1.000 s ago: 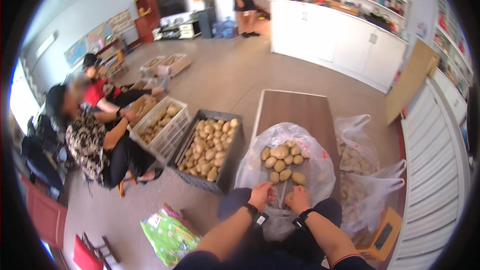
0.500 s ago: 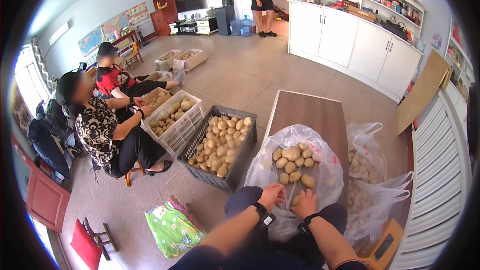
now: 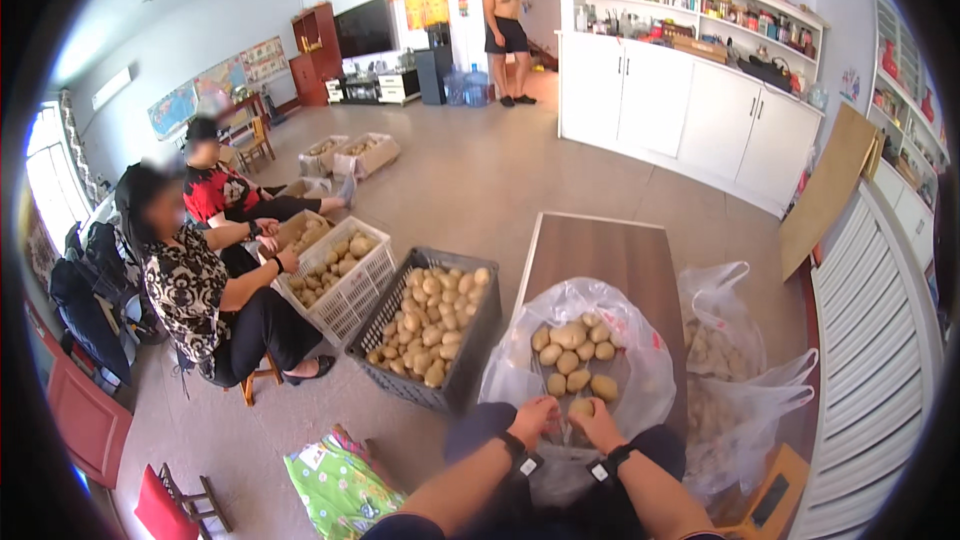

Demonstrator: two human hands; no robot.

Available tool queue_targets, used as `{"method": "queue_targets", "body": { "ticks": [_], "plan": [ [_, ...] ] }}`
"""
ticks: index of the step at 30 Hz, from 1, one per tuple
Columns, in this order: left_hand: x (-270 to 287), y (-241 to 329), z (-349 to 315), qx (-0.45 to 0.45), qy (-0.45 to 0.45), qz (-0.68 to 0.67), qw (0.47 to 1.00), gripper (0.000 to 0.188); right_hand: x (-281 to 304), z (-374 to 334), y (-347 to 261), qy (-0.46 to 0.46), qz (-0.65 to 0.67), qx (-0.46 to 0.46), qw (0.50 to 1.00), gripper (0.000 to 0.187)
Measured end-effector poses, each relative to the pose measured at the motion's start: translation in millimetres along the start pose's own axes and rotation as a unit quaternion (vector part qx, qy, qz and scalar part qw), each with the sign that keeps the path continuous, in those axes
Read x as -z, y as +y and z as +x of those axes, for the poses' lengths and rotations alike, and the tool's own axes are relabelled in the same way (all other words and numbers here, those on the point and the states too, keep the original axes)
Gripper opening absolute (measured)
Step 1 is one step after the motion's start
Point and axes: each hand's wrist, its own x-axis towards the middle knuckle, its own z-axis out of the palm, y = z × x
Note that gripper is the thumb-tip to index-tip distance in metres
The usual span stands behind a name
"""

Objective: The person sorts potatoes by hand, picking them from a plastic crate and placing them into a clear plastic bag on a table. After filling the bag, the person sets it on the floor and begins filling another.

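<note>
In front of me a clear plastic bag lies spread wide on a brown wooden table, with several potatoes inside it. My right hand is closed round a potato at the bag's near side. Just left of it, my left hand has its fingers pinched together near the bag's edge; what they hold, if anything, is too small to make out. Both wrists wear dark bands with small tags.
Left of the table stands a dark grey crate of potatoes, beside a white crate. Two people sit there by potato boxes. Filled plastic bags stand right of the table. A green patterned cloth bundle lies front left. Another person stands far off.
My right hand has lifted the potato slightly and moved nearer my left hand. The whole view has shifted, with the room showing a little lower and further left.
</note>
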Motion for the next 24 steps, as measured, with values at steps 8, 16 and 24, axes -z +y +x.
{"method": "queue_targets", "body": {
  "ticks": [8, 16, 24],
  "plan": [
    [-4, 12, -3, 0.071, -0.090, 0.036, 0.993, 0.048, 11, -9, -78, -0.202, 0.426, -0.267, 0.841, 0.061],
    [-4, 12, -10, 0.090, -0.125, 0.038, 0.987, 0.062, 1, -14, -71, -0.126, 0.397, -0.238, 0.877, 0.062],
    [-13, 5, -2, 0.071, -0.060, 0.058, 0.994, 0.060, 8, -1, -15, -0.119, 0.145, -0.178, 0.966, 0.049]
  ]
}}
